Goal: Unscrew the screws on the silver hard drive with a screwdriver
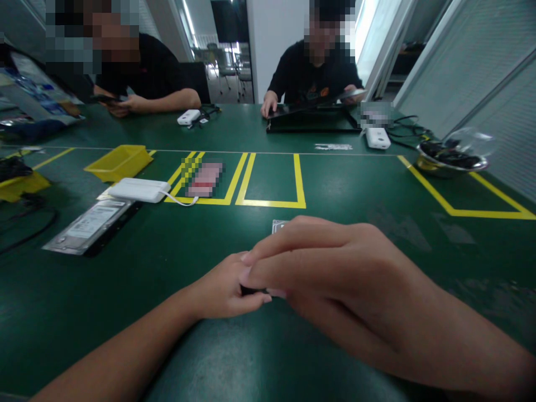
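My left hand [224, 290] and my right hand [335, 268] meet low over the green table [355, 190], fingertips together. Between them a small dark object [252, 291] is pinched; only a sliver of it shows. My right hand lies over it and hides most of it. Just beyond my right fingers a small silver part [277, 225] peeks out on the table.
A hard drive [90, 226] lies at the left, with a white power bank [140, 190] and cable behind it. A yellow bin [119, 162] stands further back. A metal bowl [452, 159] sits at the right. Two people sit across the table, one with a laptop [312, 120].
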`<state>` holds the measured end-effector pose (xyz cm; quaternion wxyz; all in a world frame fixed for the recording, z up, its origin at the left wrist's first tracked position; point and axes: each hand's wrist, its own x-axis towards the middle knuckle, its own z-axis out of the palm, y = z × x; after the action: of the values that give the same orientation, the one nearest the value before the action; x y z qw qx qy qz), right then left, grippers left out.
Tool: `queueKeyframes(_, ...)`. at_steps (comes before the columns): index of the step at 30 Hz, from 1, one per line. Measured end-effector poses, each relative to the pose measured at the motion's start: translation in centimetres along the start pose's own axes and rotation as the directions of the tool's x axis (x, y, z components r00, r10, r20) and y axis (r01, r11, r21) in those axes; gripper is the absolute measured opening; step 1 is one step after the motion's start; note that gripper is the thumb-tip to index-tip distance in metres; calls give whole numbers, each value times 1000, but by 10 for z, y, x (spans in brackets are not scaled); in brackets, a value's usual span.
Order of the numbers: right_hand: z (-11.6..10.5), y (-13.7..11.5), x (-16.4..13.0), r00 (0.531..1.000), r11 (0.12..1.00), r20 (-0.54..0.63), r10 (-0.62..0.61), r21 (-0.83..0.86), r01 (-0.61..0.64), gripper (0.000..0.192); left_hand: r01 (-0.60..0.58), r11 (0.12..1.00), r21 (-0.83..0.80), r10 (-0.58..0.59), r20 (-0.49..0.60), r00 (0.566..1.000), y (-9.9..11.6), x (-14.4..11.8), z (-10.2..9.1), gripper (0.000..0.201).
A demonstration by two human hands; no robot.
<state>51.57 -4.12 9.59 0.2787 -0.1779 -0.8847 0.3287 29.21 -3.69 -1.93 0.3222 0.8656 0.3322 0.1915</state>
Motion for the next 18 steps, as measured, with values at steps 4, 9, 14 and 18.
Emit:
queueKeyframes(4,-2,1,0,1000,1000,1,-14,-18,14,29,-40,999,16,40,-1,999,-1,0,0,23)
queueKeyframes(9,-2,0,-2,1000,998,-22,-16,-69,14,27,-54,998,-11,54,-16,998,2,1,-1,28)
queueKeyframes(14,-1,0,-2,1000,998,-25,2,-60,-4,22,-46,999,21,45,25,999,-2,-1,1,24)
queueKeyframes(18,-4,0,1,1000,997,21,-8,-77,10,24,4,996,86,-8,38,999,-7,-5,4,28)
